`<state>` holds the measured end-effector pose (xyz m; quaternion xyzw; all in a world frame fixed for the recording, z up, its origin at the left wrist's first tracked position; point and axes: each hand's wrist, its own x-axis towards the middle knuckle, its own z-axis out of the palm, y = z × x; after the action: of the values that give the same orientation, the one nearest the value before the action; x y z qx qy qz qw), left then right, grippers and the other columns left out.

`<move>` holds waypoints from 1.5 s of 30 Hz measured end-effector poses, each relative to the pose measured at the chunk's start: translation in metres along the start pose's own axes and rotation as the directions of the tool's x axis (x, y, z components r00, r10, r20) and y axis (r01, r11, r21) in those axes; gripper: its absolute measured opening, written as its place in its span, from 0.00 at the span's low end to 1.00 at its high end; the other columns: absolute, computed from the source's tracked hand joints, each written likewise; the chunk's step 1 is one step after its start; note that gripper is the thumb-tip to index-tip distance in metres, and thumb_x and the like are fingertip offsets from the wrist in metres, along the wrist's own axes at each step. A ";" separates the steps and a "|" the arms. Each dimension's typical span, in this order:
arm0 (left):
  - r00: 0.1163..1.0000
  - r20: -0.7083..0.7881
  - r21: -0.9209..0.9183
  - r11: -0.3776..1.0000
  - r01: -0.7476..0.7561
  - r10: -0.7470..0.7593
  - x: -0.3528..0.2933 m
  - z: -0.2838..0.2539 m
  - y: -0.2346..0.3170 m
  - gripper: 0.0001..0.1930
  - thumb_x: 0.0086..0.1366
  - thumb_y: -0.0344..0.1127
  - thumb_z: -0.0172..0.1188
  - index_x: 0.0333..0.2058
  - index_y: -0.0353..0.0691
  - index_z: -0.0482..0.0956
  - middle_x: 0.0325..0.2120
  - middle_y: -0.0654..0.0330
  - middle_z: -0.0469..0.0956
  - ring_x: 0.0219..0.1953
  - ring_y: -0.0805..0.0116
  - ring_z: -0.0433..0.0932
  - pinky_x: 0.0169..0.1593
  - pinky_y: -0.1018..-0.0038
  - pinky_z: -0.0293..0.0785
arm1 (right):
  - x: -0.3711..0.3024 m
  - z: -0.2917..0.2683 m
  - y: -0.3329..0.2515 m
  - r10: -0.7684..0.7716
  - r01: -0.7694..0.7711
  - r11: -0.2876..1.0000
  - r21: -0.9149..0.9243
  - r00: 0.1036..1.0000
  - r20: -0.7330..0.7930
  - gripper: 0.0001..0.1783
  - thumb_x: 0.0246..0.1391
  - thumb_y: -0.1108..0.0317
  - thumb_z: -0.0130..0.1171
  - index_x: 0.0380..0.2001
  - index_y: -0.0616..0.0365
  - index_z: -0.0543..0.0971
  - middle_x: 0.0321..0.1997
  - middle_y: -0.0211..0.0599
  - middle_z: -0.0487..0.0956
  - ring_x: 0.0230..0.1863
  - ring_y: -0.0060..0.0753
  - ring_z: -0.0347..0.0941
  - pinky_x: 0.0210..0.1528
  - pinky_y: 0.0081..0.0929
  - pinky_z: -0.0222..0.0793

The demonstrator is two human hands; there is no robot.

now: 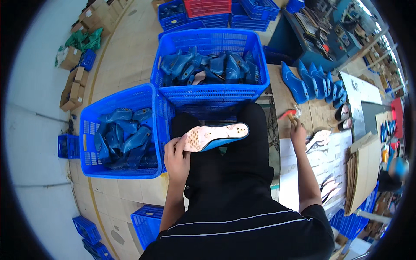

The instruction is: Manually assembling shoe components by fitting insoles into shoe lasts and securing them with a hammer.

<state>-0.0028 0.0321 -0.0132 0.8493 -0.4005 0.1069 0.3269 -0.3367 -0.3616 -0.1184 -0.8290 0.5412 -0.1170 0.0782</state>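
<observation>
My left hand [177, 159] is closed round one end of a blue shoe last [223, 142], held sole up over my lap. A pale pink insole [214, 133] covers the last's bottom, with a patterned patch by my fingers and dark dots at the other end. Over the workbench on the right, my right hand [298, 133] grips the wooden handle of a hammer [286, 114] with a red head. Beyond it several blue shoe lasts [296, 83] stand in a row. Loose pale insoles [318, 139] lie near my right wrist.
Two blue crates of lasts stand ahead of me, one at the front [212, 89] and one at the left [119, 173]. Brown cardboard sheets [362, 171] stand at the bench's right side. More crates [208, 8] are stacked at the back, and cardboard boxes [71, 96] line the left wall.
</observation>
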 end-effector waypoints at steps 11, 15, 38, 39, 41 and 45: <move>0.994 -0.107 -0.031 1.000 0.006 -0.009 0.001 0.006 -0.004 0.28 0.48 0.18 0.73 0.50 0.42 0.86 0.41 0.57 0.79 0.41 0.54 0.79 0.42 0.63 0.78 | -0.082 0.014 -0.224 -0.413 0.227 0.296 0.928 0.906 -0.090 0.31 0.65 0.54 0.53 0.61 0.68 0.72 0.53 0.45 0.79 0.55 0.39 0.76 0.65 0.33 0.68; 0.997 -0.039 -0.126 0.989 -0.074 0.070 0.014 -0.029 0.004 0.23 0.47 0.19 0.76 0.46 0.39 0.87 0.40 0.56 0.80 0.40 0.55 0.80 0.42 0.64 0.78 | -0.076 0.001 -0.234 -0.324 0.320 0.349 0.881 0.923 -0.207 0.28 0.67 0.51 0.50 0.54 0.67 0.76 0.52 0.46 0.78 0.50 0.37 0.77 0.57 0.33 0.71; 0.875 0.439 -0.824 -0.479 0.302 -0.203 0.091 0.009 -0.007 0.29 0.79 0.44 0.54 0.73 0.40 0.62 0.58 0.44 0.77 0.55 0.49 0.84 0.56 0.51 0.85 | -0.081 -0.111 -0.321 -0.738 -0.141 0.514 0.846 0.430 0.520 0.59 0.60 0.58 0.74 0.82 0.61 0.47 0.79 0.52 0.64 0.77 0.44 0.63 0.78 0.42 0.57; 0.862 0.448 -0.833 -0.460 0.306 -0.238 0.090 0.005 -0.008 0.30 0.80 0.44 0.54 0.74 0.41 0.61 0.61 0.44 0.76 0.57 0.48 0.83 0.59 0.51 0.83 | -0.078 -0.103 -0.322 -0.758 -0.201 0.464 0.862 0.413 0.505 0.57 0.61 0.59 0.73 0.82 0.61 0.47 0.78 0.50 0.65 0.76 0.42 0.63 0.77 0.42 0.57; 0.852 0.438 -0.852 -0.435 0.292 -0.286 0.092 0.001 -0.014 0.30 0.81 0.45 0.53 0.75 0.41 0.59 0.63 0.43 0.75 0.59 0.48 0.81 0.61 0.52 0.81 | -0.065 -0.101 -0.332 -0.780 -0.303 0.387 0.871 0.396 0.485 0.52 0.62 0.66 0.71 0.81 0.61 0.53 0.76 0.45 0.68 0.75 0.37 0.65 0.76 0.39 0.59; 0.835 0.334 -0.943 -0.167 0.289 -0.438 0.081 0.001 -0.039 0.35 0.82 0.50 0.51 0.78 0.42 0.52 0.68 0.42 0.69 0.64 0.48 0.76 0.69 0.51 0.71 | -0.025 -0.086 -0.353 -0.616 -0.535 0.373 0.758 0.469 0.634 0.42 0.59 0.69 0.73 0.74 0.60 0.68 0.69 0.38 0.75 0.67 0.34 0.72 0.71 0.35 0.65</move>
<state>0.0798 0.0001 0.0037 0.4217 -0.0762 -0.2632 0.8643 -0.0604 -0.1973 0.0523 -0.5718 0.2201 0.0456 0.7890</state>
